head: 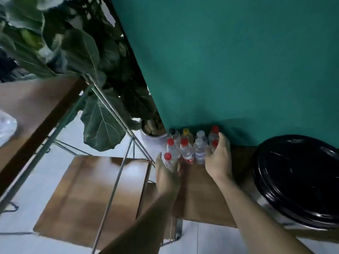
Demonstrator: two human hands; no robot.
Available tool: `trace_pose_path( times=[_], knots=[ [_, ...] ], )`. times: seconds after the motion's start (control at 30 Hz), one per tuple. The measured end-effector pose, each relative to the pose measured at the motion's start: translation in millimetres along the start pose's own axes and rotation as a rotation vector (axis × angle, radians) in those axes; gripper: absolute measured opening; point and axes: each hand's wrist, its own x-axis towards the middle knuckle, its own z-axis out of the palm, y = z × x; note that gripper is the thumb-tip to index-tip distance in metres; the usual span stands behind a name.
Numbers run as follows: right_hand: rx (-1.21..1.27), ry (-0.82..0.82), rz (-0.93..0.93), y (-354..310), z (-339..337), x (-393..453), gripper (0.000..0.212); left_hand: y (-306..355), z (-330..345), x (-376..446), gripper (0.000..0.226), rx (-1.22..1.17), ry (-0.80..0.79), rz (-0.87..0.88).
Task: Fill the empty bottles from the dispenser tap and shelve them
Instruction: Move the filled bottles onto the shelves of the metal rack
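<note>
From the head camera we see a cluster of small bottles (190,143) standing upright, caps up, on the wooden desk (201,195) against the green backdrop (229,61). Our left hand (167,177) grasps a red-capped bottle (169,161) at the cluster's near left edge, neck pointing up. Our right hand (218,158) curls round another red-capped bottle (214,144) on the right side, also upright

Left hand (167,176) and right hand (218,158) each grip 1 red-capped bottle (169,161).
</note>
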Motion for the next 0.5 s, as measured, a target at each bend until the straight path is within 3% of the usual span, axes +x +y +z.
trace_pose_path(
  times=[0.07,0.13,0.27,0.5],
  knots=[
    [0.009,-0.020,-0.018,10,14,9,0.072,-33,23,31,0.055,-0.006,-0.014,-0.081],
    [-0.002,-0.024,-0.031,21,29,20,0.067,-26,25,40,0.055,0.012,-0.031,-0.114],
    [-0.025,0.044,-0.099,46,43,26,0.059,-41,33,56,0.018,0.091,-0.045,-0.109],
    [-0.003,0.142,-0.112,64,48,26,0.015,-52,33,44,0.013,0.020,0.083,-0.010]
  ],
)
